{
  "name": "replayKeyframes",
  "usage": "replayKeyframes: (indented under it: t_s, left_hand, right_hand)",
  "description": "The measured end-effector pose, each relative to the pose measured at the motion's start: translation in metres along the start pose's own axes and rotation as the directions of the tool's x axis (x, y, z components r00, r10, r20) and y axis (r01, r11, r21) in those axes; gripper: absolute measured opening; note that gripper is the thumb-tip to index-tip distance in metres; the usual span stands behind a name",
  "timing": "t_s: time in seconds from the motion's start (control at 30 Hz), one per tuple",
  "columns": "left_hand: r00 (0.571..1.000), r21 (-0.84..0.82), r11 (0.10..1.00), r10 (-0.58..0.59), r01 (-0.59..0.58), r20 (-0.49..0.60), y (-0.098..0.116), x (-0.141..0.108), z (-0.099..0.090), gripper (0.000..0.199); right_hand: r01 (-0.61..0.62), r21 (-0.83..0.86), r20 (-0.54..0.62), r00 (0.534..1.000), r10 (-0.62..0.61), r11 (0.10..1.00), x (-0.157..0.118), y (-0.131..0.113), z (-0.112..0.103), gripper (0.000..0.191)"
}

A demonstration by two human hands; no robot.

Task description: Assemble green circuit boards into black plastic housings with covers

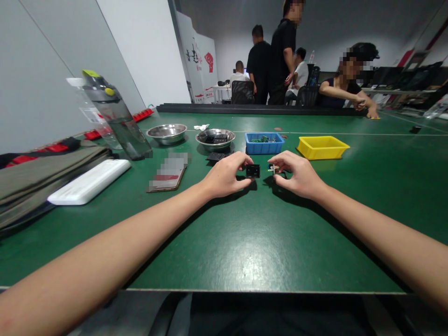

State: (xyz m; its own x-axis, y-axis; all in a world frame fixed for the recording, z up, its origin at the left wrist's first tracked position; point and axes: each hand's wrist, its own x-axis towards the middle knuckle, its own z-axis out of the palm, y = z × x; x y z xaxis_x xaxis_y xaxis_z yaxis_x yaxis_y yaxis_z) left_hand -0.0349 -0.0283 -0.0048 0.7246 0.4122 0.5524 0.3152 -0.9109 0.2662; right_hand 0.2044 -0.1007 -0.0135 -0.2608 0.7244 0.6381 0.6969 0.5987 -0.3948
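My left hand [229, 175] pinches a small black square case [252, 171] just above the green table [224, 233]. Facing it, my right hand [297, 173] grips a small green circuit board [272, 169] by its edge. A short gap separates the case and the board. Behind them stands a blue tray [264, 148] with green boards inside. Black parts fill a steel bowl [215, 139], and more black pieces [216, 157] lie in front of it, near my left hand. A yellow tray [322, 148] sits behind my right hand.
On the left are a second steel bowl [167, 134], a phone [170, 172], a white slab-like object [90, 182], a tilted water bottle [121, 123] and a folded bag [49, 177]. A dark rail [259, 109] runs along the back. A person [345, 84] works at the far right.
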Motion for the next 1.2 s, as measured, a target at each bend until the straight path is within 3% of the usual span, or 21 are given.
replayKeyframes:
  t_s: [0.57, 1.2]
  left_hand:
    - [1.000, 0.007, 1.000, -0.001, 0.001, 0.018, -0.0016, 0.0006, 0.0013, 0.029]
    - [1.000, 0.011, 1.000, 0.002, -0.003, 0.020, -0.0014, 0.0009, 0.0012, 0.028]
  right_hand:
    - [0.020, -0.055, 0.053, 0.998, -0.017, 0.998, 0.0008, -0.0007, -0.0020, 0.039]
    - [0.058, -0.051, 0.076, 0.996, -0.054, 0.997, 0.0007, -0.0004, -0.0016, 0.032]
